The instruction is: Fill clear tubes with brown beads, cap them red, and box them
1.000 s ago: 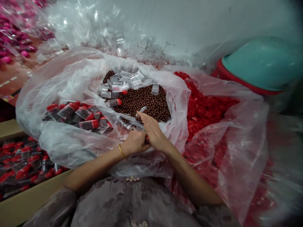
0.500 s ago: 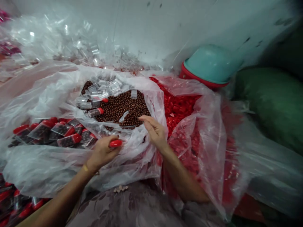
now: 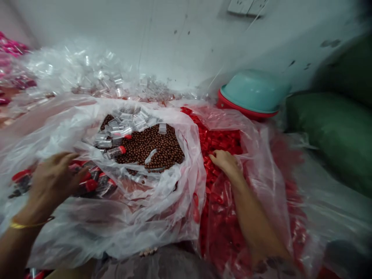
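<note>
Over a pile of small clear containers with red caps and dark contents, my left hand hovers with its fingers apart. That hand is slightly blurred and covers part of the pile. My right hand reaches over loose red caps, its fingers curled together and the tips down among the caps. Whether a cap is between those fingertips I cannot make out. Brown beads lie between my hands in a crumpled clear plastic sheet. Several clear containers without caps rest on the beads.
A large heap of clear containers stands against the wall. A teal basin sits upside down on a red one at the back right. Green sacks bulge at the right. Pink pieces lie far left.
My left hand has moved left, from holding a red-capped container in front of the beads to the filled pile, and let it go. My right hand has moved from the beads to the red caps.
</note>
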`<state>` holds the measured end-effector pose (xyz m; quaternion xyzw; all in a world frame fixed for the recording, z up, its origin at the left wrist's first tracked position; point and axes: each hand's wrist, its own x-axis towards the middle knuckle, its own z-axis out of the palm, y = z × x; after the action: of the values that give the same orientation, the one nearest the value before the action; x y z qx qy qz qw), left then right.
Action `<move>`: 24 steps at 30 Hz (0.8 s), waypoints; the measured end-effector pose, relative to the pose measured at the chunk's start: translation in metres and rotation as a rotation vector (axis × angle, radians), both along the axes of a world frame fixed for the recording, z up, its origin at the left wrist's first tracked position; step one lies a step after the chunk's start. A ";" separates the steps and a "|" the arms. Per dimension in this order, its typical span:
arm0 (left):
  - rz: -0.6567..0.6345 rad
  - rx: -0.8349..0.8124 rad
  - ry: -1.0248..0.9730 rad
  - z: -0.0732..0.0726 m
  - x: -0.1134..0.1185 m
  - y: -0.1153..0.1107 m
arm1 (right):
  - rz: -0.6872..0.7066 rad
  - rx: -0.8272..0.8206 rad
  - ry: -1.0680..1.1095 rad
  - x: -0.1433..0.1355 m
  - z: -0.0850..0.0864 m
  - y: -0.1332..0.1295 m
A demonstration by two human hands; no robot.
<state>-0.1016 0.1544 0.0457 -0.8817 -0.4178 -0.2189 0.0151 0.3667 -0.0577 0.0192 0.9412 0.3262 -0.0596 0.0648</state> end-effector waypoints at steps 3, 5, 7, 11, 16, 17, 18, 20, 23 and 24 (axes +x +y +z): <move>-0.270 0.035 0.085 -0.001 0.070 -0.020 | -0.042 0.097 -0.038 -0.004 0.003 -0.004; -0.376 -0.007 0.160 -0.008 0.117 -0.023 | -0.058 0.290 -0.064 -0.013 0.002 -0.009; -0.453 -0.005 0.218 -0.016 0.159 -0.018 | -0.022 0.535 -0.028 -0.027 -0.003 -0.012; -0.508 0.036 0.247 -0.025 0.230 0.009 | 0.163 0.864 0.212 -0.063 -0.018 -0.011; -0.628 0.069 0.311 -0.031 0.281 0.047 | 0.372 0.987 0.375 -0.081 -0.029 -0.001; -0.649 0.075 0.326 -0.033 0.286 0.052 | 0.384 1.000 0.384 -0.080 -0.029 0.000; -0.669 0.078 0.329 -0.035 0.290 0.057 | 0.389 1.013 0.388 -0.079 -0.027 0.001; -0.692 0.059 0.281 -0.037 0.292 0.061 | 0.395 1.032 0.393 -0.078 -0.022 0.003; -0.659 -0.036 0.055 -0.034 0.282 0.055 | 0.389 1.051 0.426 -0.079 -0.011 0.011; -0.644 -0.077 -0.048 -0.031 0.275 0.050 | 0.381 1.062 0.442 -0.079 -0.008 0.017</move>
<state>0.1739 0.2043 0.0151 -0.9630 -0.1258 -0.2172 -0.0983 0.2873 -0.0407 0.0114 0.7353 0.4798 -0.0700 -0.4736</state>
